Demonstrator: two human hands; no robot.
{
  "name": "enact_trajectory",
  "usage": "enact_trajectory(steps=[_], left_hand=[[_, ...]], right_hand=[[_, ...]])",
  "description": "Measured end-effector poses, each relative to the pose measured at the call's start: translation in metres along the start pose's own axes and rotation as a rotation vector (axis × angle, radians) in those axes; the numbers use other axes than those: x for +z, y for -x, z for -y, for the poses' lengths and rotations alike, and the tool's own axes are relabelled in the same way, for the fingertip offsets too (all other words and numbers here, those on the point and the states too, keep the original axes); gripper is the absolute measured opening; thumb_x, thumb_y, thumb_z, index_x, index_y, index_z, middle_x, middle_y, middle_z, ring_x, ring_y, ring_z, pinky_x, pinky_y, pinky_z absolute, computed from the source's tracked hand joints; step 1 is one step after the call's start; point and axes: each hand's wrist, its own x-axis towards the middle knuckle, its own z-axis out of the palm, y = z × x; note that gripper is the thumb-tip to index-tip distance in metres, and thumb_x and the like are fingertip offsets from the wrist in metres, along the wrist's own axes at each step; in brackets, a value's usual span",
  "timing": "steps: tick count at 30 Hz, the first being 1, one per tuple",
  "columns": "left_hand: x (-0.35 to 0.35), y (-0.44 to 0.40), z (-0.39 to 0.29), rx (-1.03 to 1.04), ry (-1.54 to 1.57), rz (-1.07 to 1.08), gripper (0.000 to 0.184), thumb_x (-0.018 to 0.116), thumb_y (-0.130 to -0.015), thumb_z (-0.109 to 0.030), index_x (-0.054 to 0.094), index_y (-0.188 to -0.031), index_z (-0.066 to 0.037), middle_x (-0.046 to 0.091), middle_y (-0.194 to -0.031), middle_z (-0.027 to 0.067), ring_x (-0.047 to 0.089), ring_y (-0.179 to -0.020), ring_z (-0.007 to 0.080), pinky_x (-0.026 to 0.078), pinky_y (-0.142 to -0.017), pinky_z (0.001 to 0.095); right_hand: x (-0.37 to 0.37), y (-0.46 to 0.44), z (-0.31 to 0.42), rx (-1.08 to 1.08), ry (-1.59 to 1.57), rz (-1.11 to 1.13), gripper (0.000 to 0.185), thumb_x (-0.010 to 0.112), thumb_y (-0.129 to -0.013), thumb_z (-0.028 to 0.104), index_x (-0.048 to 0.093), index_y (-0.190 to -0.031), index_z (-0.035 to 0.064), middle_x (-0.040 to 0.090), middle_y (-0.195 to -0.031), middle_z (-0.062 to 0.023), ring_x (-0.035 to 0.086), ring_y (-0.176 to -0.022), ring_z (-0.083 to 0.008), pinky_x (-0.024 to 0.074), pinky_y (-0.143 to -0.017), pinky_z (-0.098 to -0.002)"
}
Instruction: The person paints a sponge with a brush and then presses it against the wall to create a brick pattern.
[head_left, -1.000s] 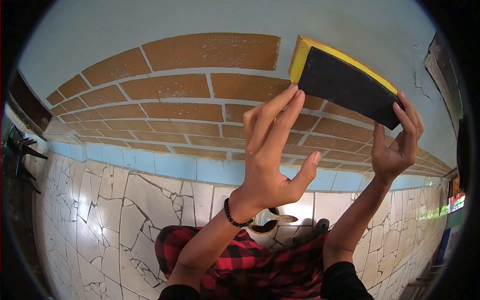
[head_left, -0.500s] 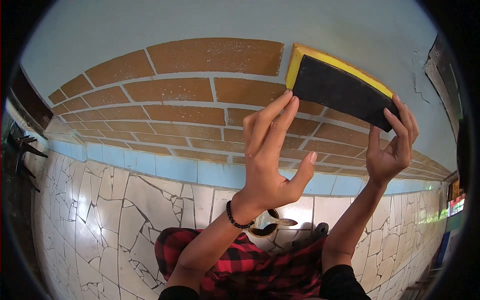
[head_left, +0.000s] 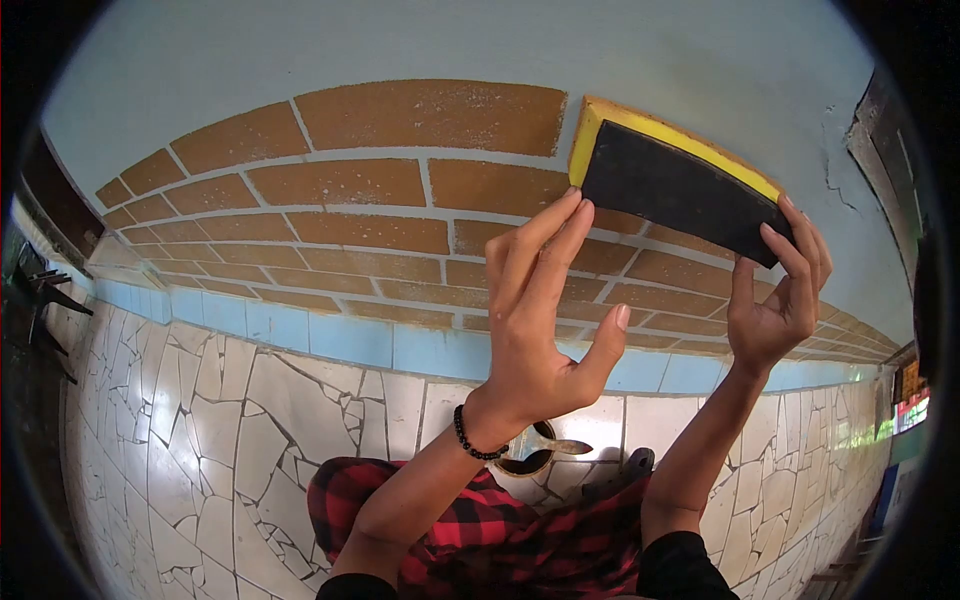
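Head view shows us with both hands raised to a sponge block (head_left: 685, 190), black on the face toward us and yellow around its edge. We have it up at the pale blue wall (head_left: 400, 45), just right of the end of the highest brown brick shape (head_left: 430, 115), its right end tilted down. Our left hand (head_left: 535, 330) is wide open, two fingertips touching the block's lower left corner, the thumb spread well apart from it. Our right hand (head_left: 780, 310) is partly closed on the lower right corner, fingers over the end and thumb beneath.

Near our left wrist, which wears a beaded bracelet (head_left: 463, 435), a container (head_left: 527, 470) of dark content sits on the floor (head_left: 220, 430), near its edge along the light blue tiles (head_left: 430, 350). A brush (head_left: 570, 447) rests across it, handle pointing right. Red and black checked cloth (head_left: 480, 520) covers our legs.
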Motion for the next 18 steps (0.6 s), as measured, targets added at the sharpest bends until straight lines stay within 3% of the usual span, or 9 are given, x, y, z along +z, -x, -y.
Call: enact_trajectory(steps=[18], left_hand=[[-0.0002, -0.0005, 0.0005, -0.007, 0.013, 0.004, 0.072, 0.074, -0.084, -0.018, 0.056, -0.150, 0.006, 0.053, -0.153, 0.0219, 0.052, -0.133, 0.0327, 0.039, -0.113, 0.0448]], right_hand=[[0.0018, 0.0025, 0.0001, 0.010, 0.013, -0.006, 0.049, 0.076, -0.073, -0.012, 0.076, -0.115, 0.0142, 0.074, -0.136, -0.0083, 0.059, -0.137, -0.0308, 0.0485, -0.116, -0.0460]])
